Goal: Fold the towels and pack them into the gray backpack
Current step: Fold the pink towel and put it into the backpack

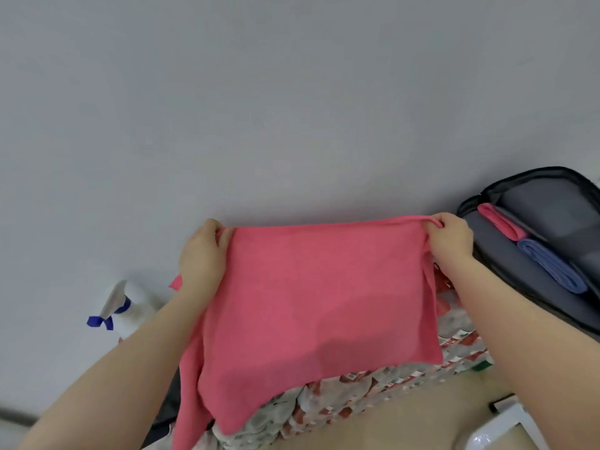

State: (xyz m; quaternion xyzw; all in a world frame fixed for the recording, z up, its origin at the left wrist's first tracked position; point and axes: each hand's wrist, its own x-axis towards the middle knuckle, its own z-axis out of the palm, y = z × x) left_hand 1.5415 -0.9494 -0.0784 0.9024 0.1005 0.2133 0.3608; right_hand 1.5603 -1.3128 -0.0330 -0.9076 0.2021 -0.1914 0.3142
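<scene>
I hold a pink towel [311, 297] stretched out in front of me over the grey table. My left hand [203, 254] grips its upper left corner. My right hand [449, 237] pinches the upper right corner. The towel hangs doubled, with a loose flap trailing down at the lower left. The gray backpack [506, 254] lies unzipped at the right. Inside it sit a folded pink towel [500, 224] and a folded blue towel [552, 266], side by side.
A white spray bottle [130, 306] with a blue trigger lies on the table at the left. Below the towel lies a patterned red and white cloth [454, 339]. A white object [506, 423] sits at the bottom right on the tan floor.
</scene>
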